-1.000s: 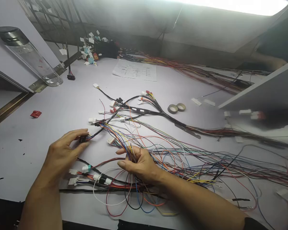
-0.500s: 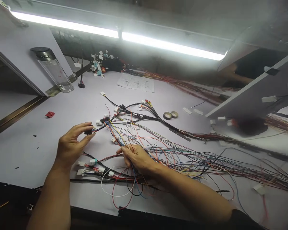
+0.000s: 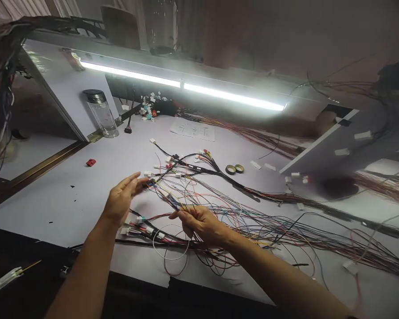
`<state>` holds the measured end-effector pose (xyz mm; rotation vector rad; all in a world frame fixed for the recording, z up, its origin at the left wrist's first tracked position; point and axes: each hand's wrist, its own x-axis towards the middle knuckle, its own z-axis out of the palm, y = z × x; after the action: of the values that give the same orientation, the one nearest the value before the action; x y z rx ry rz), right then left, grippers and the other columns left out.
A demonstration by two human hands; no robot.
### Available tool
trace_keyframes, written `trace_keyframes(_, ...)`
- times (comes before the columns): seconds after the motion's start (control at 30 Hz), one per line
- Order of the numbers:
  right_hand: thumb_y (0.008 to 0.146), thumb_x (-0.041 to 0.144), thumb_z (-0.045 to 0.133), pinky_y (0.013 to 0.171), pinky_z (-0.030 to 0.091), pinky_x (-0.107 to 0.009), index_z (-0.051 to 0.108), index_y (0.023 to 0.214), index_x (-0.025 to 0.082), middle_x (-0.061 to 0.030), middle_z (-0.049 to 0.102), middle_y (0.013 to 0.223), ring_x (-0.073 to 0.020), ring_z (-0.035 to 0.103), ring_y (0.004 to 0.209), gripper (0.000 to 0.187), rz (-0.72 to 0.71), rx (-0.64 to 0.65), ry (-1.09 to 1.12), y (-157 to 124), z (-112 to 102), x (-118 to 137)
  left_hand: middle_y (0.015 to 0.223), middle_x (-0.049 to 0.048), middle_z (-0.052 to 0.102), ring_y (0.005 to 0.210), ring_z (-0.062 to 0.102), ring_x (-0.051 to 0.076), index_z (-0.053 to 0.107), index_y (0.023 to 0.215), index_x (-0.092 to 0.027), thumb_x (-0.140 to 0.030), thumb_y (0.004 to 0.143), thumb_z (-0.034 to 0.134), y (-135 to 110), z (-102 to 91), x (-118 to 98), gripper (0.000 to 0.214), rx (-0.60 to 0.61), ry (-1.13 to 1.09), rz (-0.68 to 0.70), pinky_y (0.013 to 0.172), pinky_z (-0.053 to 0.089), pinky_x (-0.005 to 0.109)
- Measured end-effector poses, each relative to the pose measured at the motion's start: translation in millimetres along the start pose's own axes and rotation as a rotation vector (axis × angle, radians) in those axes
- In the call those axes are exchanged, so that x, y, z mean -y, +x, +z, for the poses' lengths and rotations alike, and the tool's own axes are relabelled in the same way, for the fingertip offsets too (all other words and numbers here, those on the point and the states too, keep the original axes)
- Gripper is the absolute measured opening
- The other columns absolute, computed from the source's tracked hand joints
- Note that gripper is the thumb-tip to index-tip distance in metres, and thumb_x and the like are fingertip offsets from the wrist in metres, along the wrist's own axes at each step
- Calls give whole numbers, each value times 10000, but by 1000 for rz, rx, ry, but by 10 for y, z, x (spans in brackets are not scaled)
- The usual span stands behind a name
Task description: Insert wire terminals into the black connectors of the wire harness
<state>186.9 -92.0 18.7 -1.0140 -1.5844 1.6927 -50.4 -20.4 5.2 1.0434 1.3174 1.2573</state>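
Note:
My left hand (image 3: 123,197) has its fingers stretched towards a small black connector (image 3: 152,182), whose housing sits at the fingertips. Part of the grip is hidden behind the fingers and slightly blurred. Coloured wires (image 3: 168,198) run from that connector to my right hand (image 3: 199,223), which is closed around the bundle. Loose loops of white and red wire hang below the right hand. Just beyond the hands lies a black-taped harness branch (image 3: 202,170) with white and red connectors. White and teal plugs (image 3: 140,219) on dark sleeved cables rest beneath the left wrist.
Two tape rolls (image 3: 231,169) lie behind the wires. A red connector (image 3: 91,162) sits at left, and a glass bottle (image 3: 103,115) stands by the side panel. A paper sheet (image 3: 193,129) lies at the back below the lamp (image 3: 219,94). Long wires (image 3: 302,226) stretch right.
The view has shifted, showing more of the area above the lamp. My left hand has moved closer to the connector end of the bundle. My right hand still holds the wires.

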Motion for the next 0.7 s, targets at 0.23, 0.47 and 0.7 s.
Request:
trace_keyframes(0.23,930,575,484,481,284,-208,703,966,134,49,505,543,-63,351,473,493,70,205,55,-232,110,-51,933,67,735,820,700,129,714,925,-132,-85,840,627,-375,329,-97,130,-98,-564,-306,788,576,213)
trace_keyframes(0.47,876,618,543,458,231,-195,705,912,125,-11,649,714,-43,316,476,521,172,111,294,-269,43,-110,954,100,728,793,705,110,694,941,-112,-21,882,522,-469,518,-125,203,-68,-639,-462,755,585,174)
trace_keyframes(0.7,863,572,599,428,242,-191,666,892,122,10,609,674,-31,358,439,456,205,45,444,-194,-143,-172,1002,113,723,718,692,99,682,1041,-79,-61,929,468,-460,614,-98,243,-1,-740,-603,731,601,187)
